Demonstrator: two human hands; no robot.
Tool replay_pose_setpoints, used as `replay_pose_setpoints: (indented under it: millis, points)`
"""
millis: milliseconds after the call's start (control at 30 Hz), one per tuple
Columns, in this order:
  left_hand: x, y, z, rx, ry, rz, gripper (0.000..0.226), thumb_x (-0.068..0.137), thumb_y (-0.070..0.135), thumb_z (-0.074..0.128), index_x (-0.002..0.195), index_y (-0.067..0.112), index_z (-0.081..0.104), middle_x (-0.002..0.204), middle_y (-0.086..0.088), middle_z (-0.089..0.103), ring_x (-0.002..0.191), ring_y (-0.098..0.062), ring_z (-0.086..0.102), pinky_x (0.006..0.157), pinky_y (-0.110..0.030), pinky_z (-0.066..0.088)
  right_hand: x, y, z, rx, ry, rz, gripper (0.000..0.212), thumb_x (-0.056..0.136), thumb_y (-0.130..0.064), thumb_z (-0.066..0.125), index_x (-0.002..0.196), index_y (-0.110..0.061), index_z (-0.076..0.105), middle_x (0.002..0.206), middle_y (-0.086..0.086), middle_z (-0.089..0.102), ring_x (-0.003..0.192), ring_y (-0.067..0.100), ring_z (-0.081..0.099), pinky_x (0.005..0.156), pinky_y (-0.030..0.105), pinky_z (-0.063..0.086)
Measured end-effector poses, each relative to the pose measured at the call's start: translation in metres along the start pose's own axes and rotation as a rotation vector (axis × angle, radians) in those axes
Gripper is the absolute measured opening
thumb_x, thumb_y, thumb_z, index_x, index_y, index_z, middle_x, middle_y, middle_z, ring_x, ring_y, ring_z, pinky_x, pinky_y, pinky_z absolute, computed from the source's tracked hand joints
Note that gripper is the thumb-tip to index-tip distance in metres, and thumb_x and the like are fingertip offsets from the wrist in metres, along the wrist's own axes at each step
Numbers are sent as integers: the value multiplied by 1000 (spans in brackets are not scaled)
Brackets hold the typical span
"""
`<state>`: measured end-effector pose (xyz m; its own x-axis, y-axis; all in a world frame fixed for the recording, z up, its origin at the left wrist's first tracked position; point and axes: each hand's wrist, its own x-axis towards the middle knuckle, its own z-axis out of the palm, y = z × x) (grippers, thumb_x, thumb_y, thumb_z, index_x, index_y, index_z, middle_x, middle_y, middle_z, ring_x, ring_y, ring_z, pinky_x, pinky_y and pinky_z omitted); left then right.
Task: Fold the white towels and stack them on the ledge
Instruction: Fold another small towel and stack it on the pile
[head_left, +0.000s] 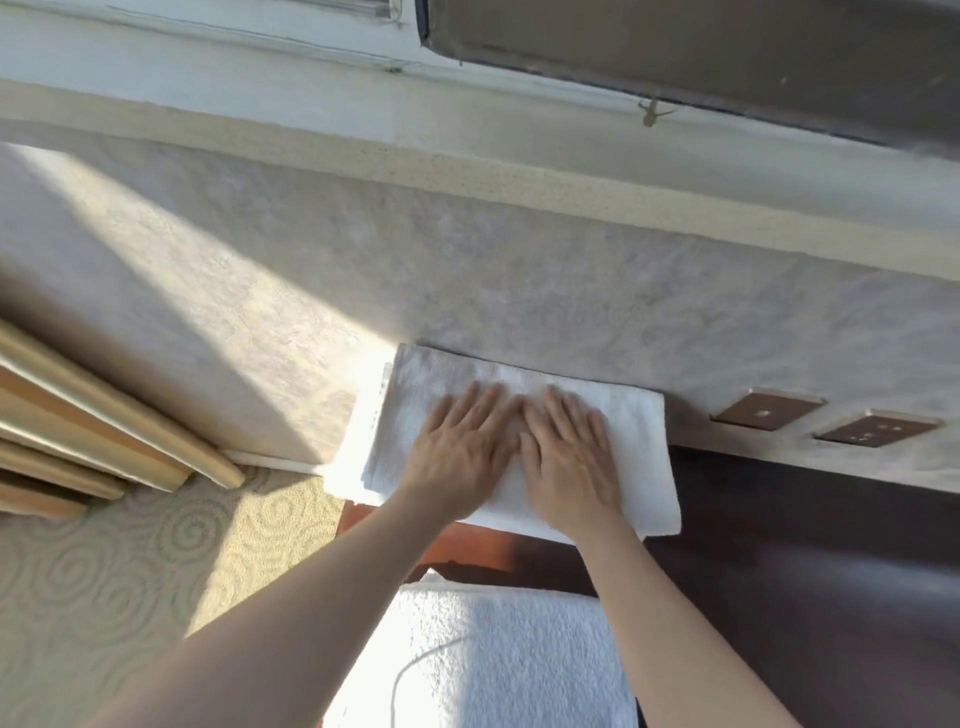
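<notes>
Nearest, an unfolded white towel (488, 660) lies below. Beyond, left hand (457, 447) and right hand (569, 457) press flat, fingers straight, on the folded towel (639, 467) atop the dark ledge (779, 499), against the wall (519, 280).

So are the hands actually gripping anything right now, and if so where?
Nothing is gripped. The left hand and right hand lie flat, fingers straight, pressing on top of the folded white towel on the ledge.

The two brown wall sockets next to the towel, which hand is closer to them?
Right. The right hand lies flat on the folded towel, on the half nearer the wall sockets. The left hand presses the same towel beside it, on the far side from them.
</notes>
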<state>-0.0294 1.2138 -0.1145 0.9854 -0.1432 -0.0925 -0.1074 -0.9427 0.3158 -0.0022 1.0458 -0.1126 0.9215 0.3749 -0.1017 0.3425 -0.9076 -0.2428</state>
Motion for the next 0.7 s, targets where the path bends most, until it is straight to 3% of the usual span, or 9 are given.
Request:
replay_pose_setpoints:
  millis: [100,200,267,367,567,633,700]
  points:
    - [-3,-34,-5,122,-8,-117,77,92,66,-15,161,36,0,169,8,-8,154,-14,-15,126,-38,-8,-2,39,-6,-74,-39,167,61,101,-50,4,160,-35,6,168,-8,-4,154,13,-11,125,43,-8]
    - [2,-35,-13,84,-18,-258,74,96,64,-4,162,32,2,169,5,-9,154,-19,-19,125,-42,-13,-4,46,-12,-161,-10,320,63,103,-47,7,161,-25,5,168,-4,-5,154,21,-12,124,49,-9]
    - [10,-6,-11,13,-23,-186,71,98,60,-1,162,30,4,170,2,-7,155,-20,-17,125,-42,-15,-2,20,-10,-76,59,250,61,104,-43,15,160,-20,11,168,0,0,155,22,-8,124,47,-10]
    - [13,17,3,72,-57,8,70,97,58,-8,162,33,0,171,4,-4,156,-18,-13,126,-39,-10,-3,-2,2,5,28,60,59,105,-41,17,161,-23,14,168,-1,1,155,17,-6,125,44,-6]
    - [-8,-52,1,89,19,-142,72,95,71,-5,160,40,-3,169,8,-8,155,-17,-13,127,-42,-4,-17,58,0,-59,-30,247,61,101,-54,4,159,-38,-3,167,-9,-12,154,15,-14,125,45,-7]
    - [-14,-71,-5,48,27,-155,73,95,72,0,160,39,0,169,7,-7,156,-19,-13,127,-48,3,-22,71,-3,12,-18,330,60,102,-53,7,159,-38,-2,168,-4,-7,155,22,-2,125,47,-1]
    - [-25,-78,-6,-87,93,-194,74,97,68,10,163,33,11,170,6,-1,157,-23,-3,127,-47,10,-33,80,-2,259,82,450,61,104,-52,14,160,-31,8,168,2,11,153,22,13,122,44,10]
